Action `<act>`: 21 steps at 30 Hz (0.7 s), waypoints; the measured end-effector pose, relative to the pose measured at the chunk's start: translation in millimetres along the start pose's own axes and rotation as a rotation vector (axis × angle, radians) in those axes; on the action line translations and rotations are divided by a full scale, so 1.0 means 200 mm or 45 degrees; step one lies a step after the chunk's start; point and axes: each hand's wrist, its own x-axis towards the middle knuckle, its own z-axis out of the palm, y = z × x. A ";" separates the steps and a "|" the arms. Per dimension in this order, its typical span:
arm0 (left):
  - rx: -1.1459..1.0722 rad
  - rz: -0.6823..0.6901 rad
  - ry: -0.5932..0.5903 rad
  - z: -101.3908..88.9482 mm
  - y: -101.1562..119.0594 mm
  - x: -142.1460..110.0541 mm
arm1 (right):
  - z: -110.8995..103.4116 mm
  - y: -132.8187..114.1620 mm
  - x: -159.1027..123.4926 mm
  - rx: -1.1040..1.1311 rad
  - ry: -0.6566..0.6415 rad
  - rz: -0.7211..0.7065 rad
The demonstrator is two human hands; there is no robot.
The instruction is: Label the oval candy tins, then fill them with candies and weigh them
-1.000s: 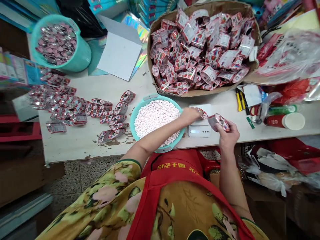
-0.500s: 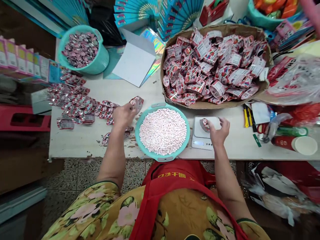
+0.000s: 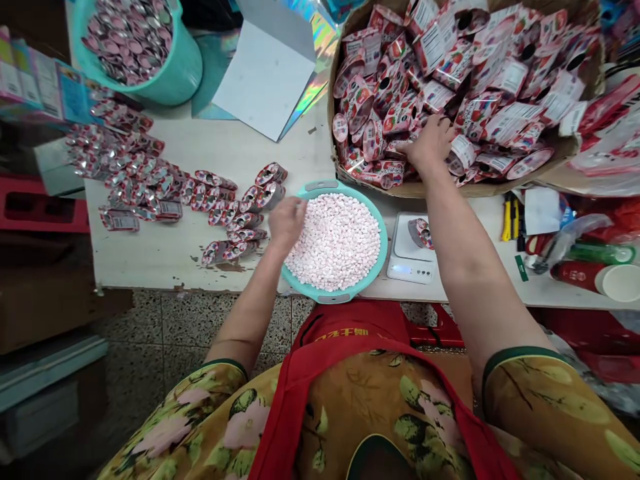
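My right hand (image 3: 431,143) reaches into the cardboard box (image 3: 345,179), its fingers spread over red-and-white strawberry-print packs (image 3: 400,110); no pack is clearly gripped. At the left rim of a turquoise basin (image 3: 384,250) of small pale pink candies (image 3: 340,240), my left hand (image 3: 287,223) hovers with loosely bent fingers and nothing visible in them. A filled pack (image 3: 270,195) stands just left of that hand, at the end of rows of similar packs (image 3: 247,220). On the white scale (image 3: 410,267) rests one small pack (image 3: 421,233), partly behind my right forearm.
A turquoise bucket (image 3: 185,73) of shiny pink-and-silver discs stands at the back left. White card (image 3: 265,80) lies beside it. More packs (image 3: 135,173) cluster on the left. Box cutters (image 3: 510,217) and a red paper cup (image 3: 595,277) lie at the right.
My left hand set a pack down in the left rows and moved right to the basin. My right hand left the small pack on the scale and went up into the box.
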 end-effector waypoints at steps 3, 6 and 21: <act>-0.034 0.303 -0.089 0.16 0.14 -0.10 | -0.01 0.00 -0.04 0.111 0.105 -0.050; -0.008 0.364 -0.172 0.26 0.22 -0.15 | -0.05 0.02 -0.11 0.213 0.156 -0.110; -0.290 0.202 -0.118 0.25 0.29 -0.21 | -0.09 0.11 -0.21 0.156 -0.125 -0.047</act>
